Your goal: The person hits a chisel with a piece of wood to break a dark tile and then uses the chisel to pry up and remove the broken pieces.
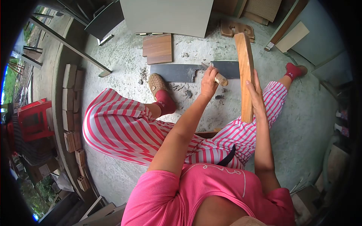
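Observation:
My left hand (209, 81) is closed round the wooden handle (221, 80) of a tool. A short metal part of it (204, 65) shows above my fist, near a dark grey board (171, 72) on the floor. The board has a ragged notch near its middle, and dark chips (188, 93) lie below it. My right hand (256, 96) grips the lower half of a long, thick wooden piece (246, 71) from its right side. The wood stands nearly lengthwise in view, over my striped right trouser leg.
My left shoe (155, 83) touches the board's lower left edge. A brown wooden panel (158, 49) lies beyond it. Cut wood pieces (236, 29), a pale panel (167, 15), stacked bricks (68, 101) and a red plastic item (36, 120) surround the floor area.

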Action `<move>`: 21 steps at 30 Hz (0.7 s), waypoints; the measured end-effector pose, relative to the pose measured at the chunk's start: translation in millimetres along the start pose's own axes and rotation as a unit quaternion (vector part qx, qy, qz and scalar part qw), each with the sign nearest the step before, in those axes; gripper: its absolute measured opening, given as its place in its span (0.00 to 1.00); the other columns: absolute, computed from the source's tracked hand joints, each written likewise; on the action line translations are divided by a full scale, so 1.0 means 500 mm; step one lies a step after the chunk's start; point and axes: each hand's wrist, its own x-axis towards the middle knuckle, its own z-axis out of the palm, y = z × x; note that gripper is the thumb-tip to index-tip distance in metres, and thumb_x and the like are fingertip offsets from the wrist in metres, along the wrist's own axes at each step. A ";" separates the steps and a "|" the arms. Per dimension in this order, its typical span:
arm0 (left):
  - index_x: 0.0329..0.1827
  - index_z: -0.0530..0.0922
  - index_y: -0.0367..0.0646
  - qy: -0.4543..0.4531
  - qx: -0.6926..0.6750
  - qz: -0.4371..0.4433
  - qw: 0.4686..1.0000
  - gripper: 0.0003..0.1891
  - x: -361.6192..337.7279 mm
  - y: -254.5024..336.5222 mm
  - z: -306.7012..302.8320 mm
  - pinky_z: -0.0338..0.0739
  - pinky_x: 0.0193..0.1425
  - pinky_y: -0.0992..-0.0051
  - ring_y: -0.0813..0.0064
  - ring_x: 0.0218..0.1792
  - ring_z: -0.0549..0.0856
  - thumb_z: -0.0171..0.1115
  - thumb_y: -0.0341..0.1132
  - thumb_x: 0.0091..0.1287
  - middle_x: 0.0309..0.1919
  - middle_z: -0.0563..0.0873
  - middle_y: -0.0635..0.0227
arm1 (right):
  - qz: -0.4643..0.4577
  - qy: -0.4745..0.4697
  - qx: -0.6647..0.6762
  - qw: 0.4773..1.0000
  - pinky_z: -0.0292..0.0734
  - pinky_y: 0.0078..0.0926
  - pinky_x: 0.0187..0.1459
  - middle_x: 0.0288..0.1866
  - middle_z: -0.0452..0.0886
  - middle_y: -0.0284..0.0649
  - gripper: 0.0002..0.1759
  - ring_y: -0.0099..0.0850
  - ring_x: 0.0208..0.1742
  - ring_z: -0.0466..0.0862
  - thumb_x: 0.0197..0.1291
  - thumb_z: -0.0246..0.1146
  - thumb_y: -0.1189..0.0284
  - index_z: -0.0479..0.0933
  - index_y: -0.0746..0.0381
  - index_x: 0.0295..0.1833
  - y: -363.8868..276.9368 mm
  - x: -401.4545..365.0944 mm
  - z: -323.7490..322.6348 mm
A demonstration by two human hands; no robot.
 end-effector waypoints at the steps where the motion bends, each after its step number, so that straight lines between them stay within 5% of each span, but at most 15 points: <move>1: 0.44 0.73 0.43 -0.030 0.017 0.023 0.999 0.18 -0.006 -0.003 0.004 0.71 0.61 0.61 0.50 0.57 0.75 0.63 0.22 0.49 0.45 0.77 0.57 | 0.015 0.001 0.016 1.000 0.50 0.28 0.71 0.77 0.50 0.46 0.44 0.35 0.76 0.52 0.63 0.57 0.56 0.46 0.62 0.76 0.010 -0.008 -0.002; 10: 0.44 0.75 0.47 -0.219 0.267 0.112 0.932 0.09 -0.045 -0.036 0.076 0.59 0.69 0.54 0.50 0.66 0.66 0.55 0.34 0.61 0.53 0.77 0.61 | 0.057 0.051 0.064 0.995 0.54 0.28 0.69 0.75 0.53 0.48 0.44 0.36 0.73 0.58 0.62 0.58 0.55 0.47 0.62 0.76 0.085 -0.053 -0.021; 12: 0.49 0.77 0.50 -0.369 0.336 0.084 0.862 0.12 -0.032 -0.033 0.084 0.55 0.70 0.50 0.50 0.69 0.63 0.52 0.37 0.65 0.56 0.76 0.62 | 0.072 0.055 0.076 0.993 0.54 0.28 0.69 0.75 0.52 0.48 0.45 0.36 0.73 0.57 0.61 0.58 0.53 0.46 0.62 0.76 0.092 -0.063 -0.031; 17: 0.53 0.77 0.55 -0.460 0.385 0.130 0.789 0.14 -0.073 -0.073 0.096 0.49 0.71 0.48 0.53 0.71 0.61 0.54 0.39 0.65 0.59 0.74 0.64 | 0.102 0.063 0.103 0.987 0.53 0.32 0.69 0.77 0.49 0.47 0.48 0.38 0.75 0.53 0.60 0.57 0.50 0.44 0.61 0.76 0.185 -0.072 -0.065; 19: 0.55 0.77 0.56 -0.438 0.369 0.154 0.805 0.15 -0.080 -0.079 0.083 0.48 0.72 0.47 0.52 0.71 0.60 0.53 0.39 0.65 0.60 0.74 0.65 | 0.130 0.133 0.165 0.969 0.78 0.28 0.37 0.47 0.75 0.41 0.40 0.31 0.40 0.79 0.57 0.60 0.48 0.60 0.60 0.68 0.224 -0.072 -0.070; 20: 0.52 0.76 0.55 -0.393 0.342 0.164 0.838 0.15 -0.075 -0.077 0.086 0.52 0.71 0.48 0.51 0.69 0.63 0.56 0.37 0.62 0.56 0.75 0.64 | 0.215 0.126 0.234 0.940 0.75 0.26 0.25 0.31 0.74 0.37 0.34 0.27 0.25 0.76 0.54 0.61 0.43 0.67 0.60 0.55 0.227 -0.077 -0.075; 21: 0.52 0.76 0.55 -0.395 0.342 0.165 0.837 0.15 -0.067 -0.071 0.097 0.52 0.71 0.48 0.51 0.69 0.63 0.56 0.37 0.62 0.56 0.75 0.64 | 0.215 0.127 0.235 0.939 0.75 0.26 0.25 0.31 0.74 0.37 0.34 0.27 0.25 0.76 0.54 0.61 0.43 0.67 0.60 0.55 0.229 -0.080 -0.082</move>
